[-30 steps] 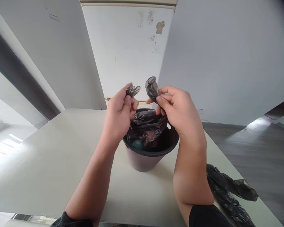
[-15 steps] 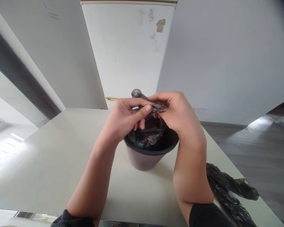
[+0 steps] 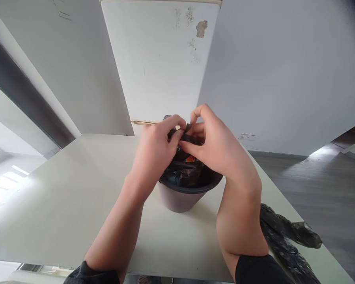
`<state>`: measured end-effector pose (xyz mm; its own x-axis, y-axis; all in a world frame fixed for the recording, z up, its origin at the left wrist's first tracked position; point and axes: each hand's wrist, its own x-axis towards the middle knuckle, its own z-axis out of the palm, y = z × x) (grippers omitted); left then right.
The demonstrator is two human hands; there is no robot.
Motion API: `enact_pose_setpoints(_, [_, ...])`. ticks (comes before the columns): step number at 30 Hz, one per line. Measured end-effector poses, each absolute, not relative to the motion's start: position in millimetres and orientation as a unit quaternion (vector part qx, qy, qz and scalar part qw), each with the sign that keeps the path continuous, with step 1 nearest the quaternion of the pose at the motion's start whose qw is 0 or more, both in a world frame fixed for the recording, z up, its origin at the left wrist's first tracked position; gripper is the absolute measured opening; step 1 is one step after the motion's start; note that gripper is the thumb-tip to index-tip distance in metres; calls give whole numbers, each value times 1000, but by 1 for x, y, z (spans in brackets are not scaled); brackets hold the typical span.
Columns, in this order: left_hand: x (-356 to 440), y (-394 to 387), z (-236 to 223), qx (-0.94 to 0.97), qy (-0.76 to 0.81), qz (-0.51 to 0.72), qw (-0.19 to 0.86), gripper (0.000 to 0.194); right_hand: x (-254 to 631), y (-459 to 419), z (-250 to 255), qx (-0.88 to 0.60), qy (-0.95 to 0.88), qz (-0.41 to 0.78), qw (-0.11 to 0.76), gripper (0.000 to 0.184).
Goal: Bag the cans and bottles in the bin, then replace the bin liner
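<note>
Here, both hands (image 3: pixel 155 144) (image 3: pixel 220 138) curl inward — touching the black bag (image 3: pixel 183 172).

Bin (image 3: pixel 180 202): muted pinkish mauve, plain
Bin rim (image 3: pixel 192 190): dark charcoal
Bag in bin (image 3: pixel 185 173): black, glossy highlights, a red-orange spot and dim teal tint
Loose bag (image 3: pixel 296 232): smoky black, streaked with pale glints
Sleeves (image 3: pixel 257 270): plain black
Table (image 3: pixel 85 189): pale greenish cream
Upright panel (image 3: pixel 162 59): white, dark grey speckled smudges, one taupe blotch
Wall (image 3: pixel 284 71): bluish grey
Floor (image 3: pixel 292 185): grey, faint streaks
</note>
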<state>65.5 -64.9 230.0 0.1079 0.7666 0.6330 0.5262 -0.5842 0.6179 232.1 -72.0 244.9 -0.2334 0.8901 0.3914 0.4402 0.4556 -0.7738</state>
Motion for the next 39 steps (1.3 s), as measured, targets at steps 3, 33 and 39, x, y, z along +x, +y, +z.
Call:
enact_pose_setpoints(3, [63,-64,231,759,434,474,103,23,234,-70,245,-442,-753,248,419,27])
enact_pose_setpoints(33, [54,-67,240,742,335,444,374,45,244,-75,257,-428,-812,214,334,23])
enact_pose_setpoints(39, [59,-72,242,736,357,465,338,43,245,-72,257,-424,-801,222,360,26])
